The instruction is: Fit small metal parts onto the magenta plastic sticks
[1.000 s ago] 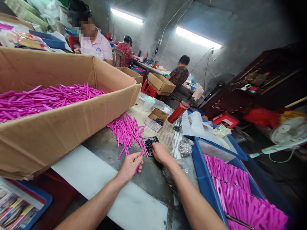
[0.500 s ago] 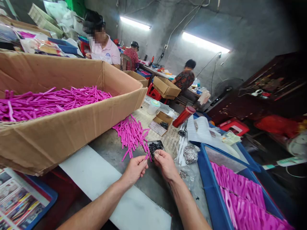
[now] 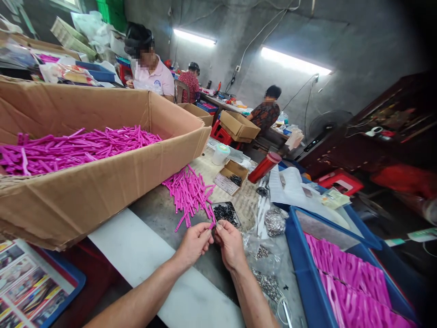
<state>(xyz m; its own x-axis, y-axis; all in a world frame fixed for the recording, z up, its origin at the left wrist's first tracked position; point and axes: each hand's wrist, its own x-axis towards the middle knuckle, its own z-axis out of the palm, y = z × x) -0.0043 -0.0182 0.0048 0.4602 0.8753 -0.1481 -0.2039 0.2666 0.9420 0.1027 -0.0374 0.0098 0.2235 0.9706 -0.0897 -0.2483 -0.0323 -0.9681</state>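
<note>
Fingers (image 3: 204, 234): left hand (image 3: 191, 246) pinches 1 pink stick (image 3: 212, 225), right hand (image 3: 231, 243) pinched, contents unclear; loose pile (image 3: 191, 191) left, hands' 11 o'clock; pink rows (image 3: 353, 273) laid, 4.

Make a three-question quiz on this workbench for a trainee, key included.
1. True or false: the left hand is holding a pink stick.
2. What colour are the small parts in the shallow tray?
A) red
B) black
C) white
3. Fill in the gap: in this view, the red cylinder is to the ____ of the small open cardboard box.

Key: 1 true; 2 B; 3 right.
</note>
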